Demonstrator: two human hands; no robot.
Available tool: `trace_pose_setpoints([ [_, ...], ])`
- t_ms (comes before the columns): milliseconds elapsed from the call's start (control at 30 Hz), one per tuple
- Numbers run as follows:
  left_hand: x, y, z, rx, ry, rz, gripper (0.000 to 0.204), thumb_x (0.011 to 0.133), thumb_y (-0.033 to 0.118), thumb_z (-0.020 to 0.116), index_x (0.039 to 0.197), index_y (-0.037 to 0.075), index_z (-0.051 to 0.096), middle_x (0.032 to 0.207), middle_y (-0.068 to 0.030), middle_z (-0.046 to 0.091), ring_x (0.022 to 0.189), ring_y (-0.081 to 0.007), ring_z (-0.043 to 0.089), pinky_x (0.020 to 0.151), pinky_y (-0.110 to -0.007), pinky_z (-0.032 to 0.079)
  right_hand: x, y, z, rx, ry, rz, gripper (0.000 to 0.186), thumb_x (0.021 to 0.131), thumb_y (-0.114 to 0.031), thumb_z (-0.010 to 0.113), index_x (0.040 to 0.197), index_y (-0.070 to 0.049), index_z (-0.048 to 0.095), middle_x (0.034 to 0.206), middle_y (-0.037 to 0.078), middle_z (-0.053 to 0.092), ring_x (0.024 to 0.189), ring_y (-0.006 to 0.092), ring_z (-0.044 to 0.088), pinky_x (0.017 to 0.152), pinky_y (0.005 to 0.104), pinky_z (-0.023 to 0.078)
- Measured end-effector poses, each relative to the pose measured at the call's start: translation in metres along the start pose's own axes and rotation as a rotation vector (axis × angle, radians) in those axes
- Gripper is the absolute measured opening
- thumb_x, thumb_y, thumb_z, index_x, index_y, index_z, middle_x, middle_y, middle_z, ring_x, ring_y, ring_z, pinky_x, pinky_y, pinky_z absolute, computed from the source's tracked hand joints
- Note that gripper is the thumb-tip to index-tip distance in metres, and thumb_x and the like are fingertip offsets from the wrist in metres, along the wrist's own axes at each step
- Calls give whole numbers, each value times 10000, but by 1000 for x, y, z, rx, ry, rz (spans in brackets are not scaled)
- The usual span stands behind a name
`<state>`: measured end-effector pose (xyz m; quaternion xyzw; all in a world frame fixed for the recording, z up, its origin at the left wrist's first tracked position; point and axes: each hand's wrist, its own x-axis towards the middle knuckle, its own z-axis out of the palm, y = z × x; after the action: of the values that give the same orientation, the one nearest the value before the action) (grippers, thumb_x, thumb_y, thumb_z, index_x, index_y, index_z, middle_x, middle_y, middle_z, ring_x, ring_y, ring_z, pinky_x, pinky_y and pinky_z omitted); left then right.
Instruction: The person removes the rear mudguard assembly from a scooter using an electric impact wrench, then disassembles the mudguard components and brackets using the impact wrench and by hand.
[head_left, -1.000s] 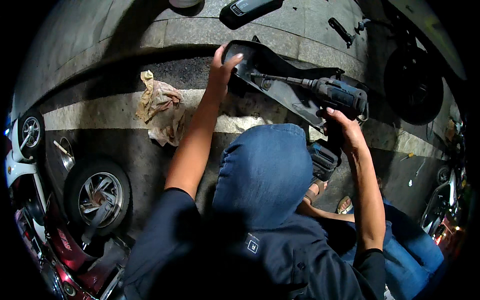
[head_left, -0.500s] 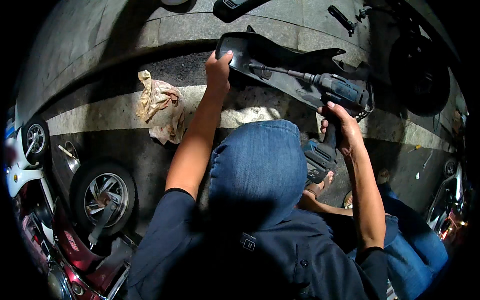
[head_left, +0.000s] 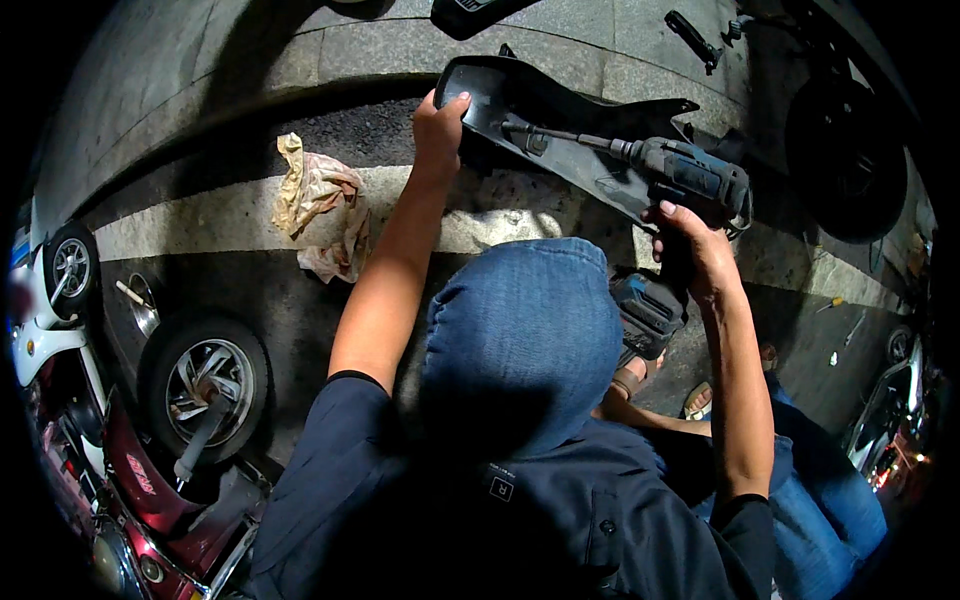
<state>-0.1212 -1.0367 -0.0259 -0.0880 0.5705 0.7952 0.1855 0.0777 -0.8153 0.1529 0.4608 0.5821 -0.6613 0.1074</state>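
Power drill (head_left: 690,168) turns slightly in the right hand (head_left: 705,258) while the plastic panel (head_left: 580,168) barely shifts

Compared with half a second ago, the drill's battery (head_left: 650,312) has swung a little to the right and shows more of its dark end; the left hand (head_left: 438,138) stays at nearly the same spot on the panel.

The dark, curved panel is held above the road beside the kerb (head_left: 380,55), its hollow inner side in view. The left fingers grasp its left end, the thumb pressing on the inner face and the other fingers mostly hidden behind the edge. The right fingers are wrapped around the drill's handle. The long bit (head_left: 565,135) points left across the panel, its tip near the held end; whether the tip touches cannot be told.

Left of the hands, a crumpled, stained cloth (head_left: 315,190) lies partly over the road's white stripe (head_left: 500,228). Below it, farther left, are a spoked wheel (head_left: 205,385) and a dark red scooter (head_left: 140,475). On the pavement at upper right rests a small black part (head_left: 692,42), with a large dark wheel (head_left: 848,160) beyond it.
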Motion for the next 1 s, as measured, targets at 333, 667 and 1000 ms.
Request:
trace_pose_setpoints([
  [333,-1,0,-25,280,222,248,284,810,138,589,1036,-34,575,925,-71,621,791,-147,578,730,-287,467,8,15,-6,42,-74,54,335,769,-278,697,992,-46,605,843,48,624,646,128,540,587,254,458],
  [667,-86,-25,11,-255,4,-387,607,847,349,621,1288,47,332,1299,-99,393,1140,-231,456,960,-401,362,7,18,-7,107,-37,95,297,774,-259,694,940,-27,609,811,53,627,605,125,543,552,269,455],
  [1000,-55,-27,26,-264,-142,-379,162,769,152,677,884,43,642,914,-61,642,853,-170,609,790,-301,476,3,15,1,17,-33,-34,327,743,-284,716,934,-34,628,772,39,597,628,141,548,582,274,454],
])
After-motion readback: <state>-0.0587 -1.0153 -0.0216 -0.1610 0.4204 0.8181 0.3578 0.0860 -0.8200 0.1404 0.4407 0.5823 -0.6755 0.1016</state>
